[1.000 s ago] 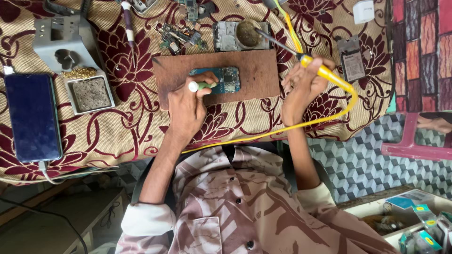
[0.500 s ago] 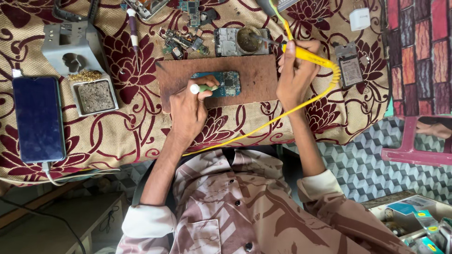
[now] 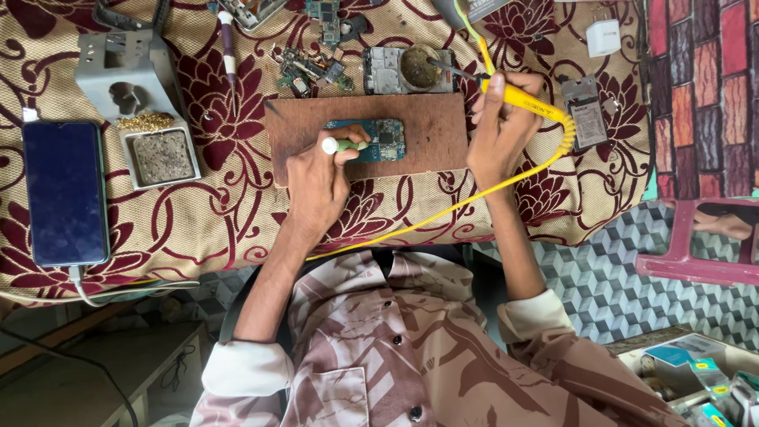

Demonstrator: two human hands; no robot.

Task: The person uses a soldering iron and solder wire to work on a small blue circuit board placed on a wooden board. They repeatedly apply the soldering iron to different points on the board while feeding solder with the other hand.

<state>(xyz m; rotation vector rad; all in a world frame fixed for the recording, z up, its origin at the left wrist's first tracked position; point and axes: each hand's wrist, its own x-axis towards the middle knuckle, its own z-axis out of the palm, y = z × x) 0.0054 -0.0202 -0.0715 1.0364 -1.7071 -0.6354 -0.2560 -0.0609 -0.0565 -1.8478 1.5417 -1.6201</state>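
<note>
My left hand (image 3: 320,175) grips a small green-and-white tool (image 3: 340,145) and rests on a blue circuit board (image 3: 383,139) lying on a brown wooden board (image 3: 431,130). My right hand (image 3: 500,126) holds a yellow soldering iron (image 3: 523,98) with a yellow coiled cord (image 3: 443,209). The iron's dark tip reaches into a round tin (image 3: 420,69) just beyond the wooden board.
A dark phone (image 3: 65,192) on a cable lies at the left of the flowered cloth (image 3: 213,213). A grey iron stand with sponge tray (image 3: 150,134) sits beside it. Loose circuit parts (image 3: 312,69), a module (image 3: 585,122) and a white charger (image 3: 603,35) lie farther back. A pink stool (image 3: 696,261) stands at the right.
My right hand has lifted the soldering iron from beside the wooden board up to the round tin. My left hand has stayed on the blue circuit board.
</note>
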